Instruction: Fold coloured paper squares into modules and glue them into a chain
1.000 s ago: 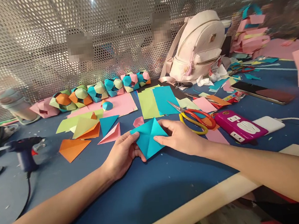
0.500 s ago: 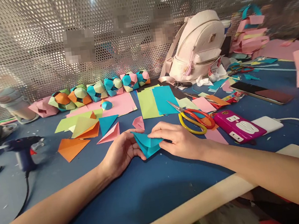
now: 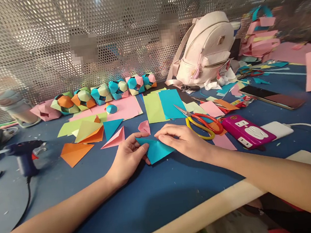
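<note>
A teal paper sheet (image 3: 157, 150) lies folded into a triangle on the blue table (image 3: 159, 198). My left hand (image 3: 126, 158) pinches its left corner between thumb and fingers. My right hand (image 3: 185, 142) lies over the paper's upper edge, fingers stretched and pressing it flat. A small pink folded piece (image 3: 144, 127) sits just beyond my fingertips.
Scissors (image 3: 201, 121) with red and yellow handles and a pink power strip (image 3: 248, 130) lie to the right. Loose coloured papers (image 3: 154, 107), a row of folded paper balls (image 3: 102, 93), a glue gun (image 3: 23, 155), a white backpack (image 3: 206, 49) and a phone (image 3: 272, 97) surround the spot.
The open teal square has been folded over toward me into a triangle. My right hand has come down flat on top of it; my left hand still grips the left corner.
</note>
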{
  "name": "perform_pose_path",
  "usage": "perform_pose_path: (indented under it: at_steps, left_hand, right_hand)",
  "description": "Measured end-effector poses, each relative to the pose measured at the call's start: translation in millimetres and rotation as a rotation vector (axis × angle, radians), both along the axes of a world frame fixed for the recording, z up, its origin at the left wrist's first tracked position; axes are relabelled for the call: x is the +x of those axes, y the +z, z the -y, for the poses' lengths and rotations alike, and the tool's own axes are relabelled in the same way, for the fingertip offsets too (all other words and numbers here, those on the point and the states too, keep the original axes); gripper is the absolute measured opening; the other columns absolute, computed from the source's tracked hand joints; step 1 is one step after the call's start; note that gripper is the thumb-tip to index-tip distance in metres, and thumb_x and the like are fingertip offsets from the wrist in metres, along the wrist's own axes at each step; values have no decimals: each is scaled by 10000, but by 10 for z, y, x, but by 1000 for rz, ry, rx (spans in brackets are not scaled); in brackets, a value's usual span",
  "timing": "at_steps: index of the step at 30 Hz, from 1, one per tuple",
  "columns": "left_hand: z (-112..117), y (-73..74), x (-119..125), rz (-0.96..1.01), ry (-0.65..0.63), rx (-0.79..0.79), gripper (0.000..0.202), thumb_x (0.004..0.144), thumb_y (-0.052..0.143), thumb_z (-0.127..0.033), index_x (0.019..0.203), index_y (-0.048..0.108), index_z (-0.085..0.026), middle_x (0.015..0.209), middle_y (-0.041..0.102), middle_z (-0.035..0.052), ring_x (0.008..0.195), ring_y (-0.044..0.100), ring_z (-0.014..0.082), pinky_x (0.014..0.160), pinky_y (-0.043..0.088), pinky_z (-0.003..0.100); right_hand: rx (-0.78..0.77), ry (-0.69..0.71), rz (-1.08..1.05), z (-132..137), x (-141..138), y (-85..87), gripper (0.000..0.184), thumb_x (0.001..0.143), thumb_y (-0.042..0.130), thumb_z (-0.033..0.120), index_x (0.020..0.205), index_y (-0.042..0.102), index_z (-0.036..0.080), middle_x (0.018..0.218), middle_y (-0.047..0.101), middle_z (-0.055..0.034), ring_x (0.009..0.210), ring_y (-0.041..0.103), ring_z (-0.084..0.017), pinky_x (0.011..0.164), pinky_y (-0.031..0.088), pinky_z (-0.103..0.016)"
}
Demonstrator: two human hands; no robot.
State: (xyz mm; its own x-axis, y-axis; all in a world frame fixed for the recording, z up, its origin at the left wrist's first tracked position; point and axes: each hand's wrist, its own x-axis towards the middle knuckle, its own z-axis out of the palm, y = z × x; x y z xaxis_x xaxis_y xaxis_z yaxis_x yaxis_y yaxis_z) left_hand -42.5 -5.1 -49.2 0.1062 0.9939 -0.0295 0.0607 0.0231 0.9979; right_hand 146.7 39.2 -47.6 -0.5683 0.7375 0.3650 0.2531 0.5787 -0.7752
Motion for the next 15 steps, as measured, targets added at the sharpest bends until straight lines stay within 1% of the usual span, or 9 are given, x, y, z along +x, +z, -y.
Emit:
perform_pose_path:
  at_steps: [2,4,6,9,11,13,15]
  left_hand:
    - [11,15,11,-40,-22,20,348,774,646,-335,1052,545,-153,558,583,-63,499,623,137,547,485,254]
    - [19,22,18,-62,-46,29,343,777,640,-329,1055,541,-153,588,597,-54,503,625,134,550,487,253]
    - [22,22,18,-72,-50,27,354,781,641,-333,1066,536,-152,601,602,-51,509,631,135,566,491,257]
    - [14,12,9,-63,-21,6,380,783,653,-375,1075,544,-156,588,591,-55,507,633,140,576,490,263]
    - [4,3,2,-35,-8,-11,349,780,657,-416,1003,583,-158,614,601,-40,500,617,134,558,486,264]
    - [-4,-1,-2,-20,-10,-11,308,776,657,-443,874,616,-154,641,615,-19,500,598,125,546,483,262]
    - [-5,0,-1,-31,1,6,302,772,660,-450,780,626,-150,620,613,-12,501,584,119,543,475,254]
  right_hand:
    - [-46,-50,24,-2,-34,-15,186,868,538,283,811,657,153,787,621,-25,693,556,-119,618,443,-232]
    - [-56,-43,17,0,-58,-29,131,834,563,229,763,640,151,749,611,-11,668,543,-108,611,436,-220]
    - [-60,-39,9,6,-64,-29,115,819,564,193,732,627,151,725,612,-5,663,545,-105,612,436,-216]
    - [-82,-64,14,16,-50,-14,132,814,571,200,695,608,156,684,611,1,640,545,-107,587,432,-215]
    - [-89,-68,14,18,-37,-5,144,812,580,216,680,596,159,668,613,2,631,545,-109,572,428,-214]
    - [-87,-60,20,20,-27,0,156,814,585,233,675,589,161,662,615,3,625,539,-109,565,426,-215]
    - [-100,-49,31,25,-25,6,169,820,581,252,678,589,162,652,607,6,611,526,-106,553,420,-213]
